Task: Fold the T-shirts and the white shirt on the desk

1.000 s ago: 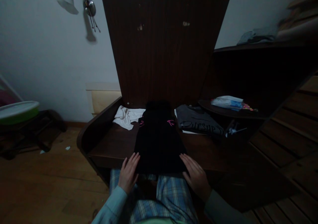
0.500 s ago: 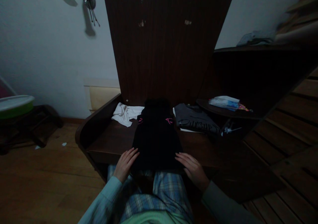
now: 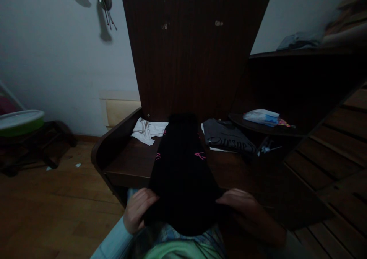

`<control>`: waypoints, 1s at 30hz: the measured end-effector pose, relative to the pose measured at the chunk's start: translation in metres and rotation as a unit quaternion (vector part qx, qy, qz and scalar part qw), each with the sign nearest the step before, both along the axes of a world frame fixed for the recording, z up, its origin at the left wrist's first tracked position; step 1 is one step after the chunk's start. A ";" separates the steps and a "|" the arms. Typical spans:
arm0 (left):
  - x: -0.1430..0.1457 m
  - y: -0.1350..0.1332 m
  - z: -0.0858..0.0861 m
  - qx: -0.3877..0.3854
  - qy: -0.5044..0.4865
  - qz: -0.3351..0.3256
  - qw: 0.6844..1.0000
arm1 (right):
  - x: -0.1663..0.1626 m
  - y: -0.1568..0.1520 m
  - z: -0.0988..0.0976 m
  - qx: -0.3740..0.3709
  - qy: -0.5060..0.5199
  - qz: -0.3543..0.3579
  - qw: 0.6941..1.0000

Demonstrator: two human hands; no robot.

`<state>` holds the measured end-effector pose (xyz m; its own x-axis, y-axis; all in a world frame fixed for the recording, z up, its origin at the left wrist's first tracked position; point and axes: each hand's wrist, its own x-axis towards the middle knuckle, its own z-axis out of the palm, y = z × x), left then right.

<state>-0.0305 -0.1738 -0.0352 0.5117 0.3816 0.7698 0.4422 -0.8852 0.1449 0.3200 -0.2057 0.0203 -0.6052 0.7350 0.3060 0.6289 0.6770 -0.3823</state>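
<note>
A black garment (image 3: 183,175) with pink markings along both sides stretches from the back of the dark wooden desk (image 3: 129,163) over its front edge towards my lap. My left hand (image 3: 140,208) grips the garment's near left corner, fingers closed on the cloth. At the near right corner my right hand (image 3: 241,205) pinches the cloth the same way; part of it is in shadow. Between the hands the near edge sags in a curve above my plaid trousers. Which kind of garment it is, I cannot tell.
A crumpled white cloth (image 3: 147,131) lies at the desk's back left. To the right is a folded dark grey shirt (image 3: 226,136) with lettering. A blue-and-white packet (image 3: 261,117) rests on a corner shelf. Far left, a green basin (image 3: 23,123) stands on a dark stool.
Both hands have gone from lying flat at the garment's sides to gripping its near corners. The cloth has been drawn towards me, past the desk edge, and more pink markings show.
</note>
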 end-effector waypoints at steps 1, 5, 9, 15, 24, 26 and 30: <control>0.000 -0.004 0.003 -0.004 -0.008 -0.013 1.000 | 0.001 -0.005 0.007 -0.019 -0.004 0.013 1.000; 0.000 -0.017 0.011 -0.025 -0.047 -0.029 0.998 | -0.001 -0.020 0.028 -0.084 -0.022 0.046 0.995; 0.000 -0.020 0.019 -0.094 -0.079 -0.040 0.992 | -0.010 -0.023 0.039 -0.145 -0.024 0.062 0.987; 0.015 0.001 0.031 -0.304 -0.050 0.048 0.950 | -0.015 0.001 0.031 -0.140 -0.021 0.036 0.989; 0.038 0.085 0.047 -0.378 -0.168 0.083 0.907 | 0.001 0.092 0.026 -0.049 0.020 -0.087 0.995; 0.039 0.115 0.050 -0.382 -0.188 0.090 0.900 | 0.002 0.118 0.028 -0.020 0.016 -0.124 0.992; 0.036 0.169 0.040 -0.409 -0.146 0.172 0.884 | -0.004 0.154 0.020 0.024 -0.120 -0.216 0.969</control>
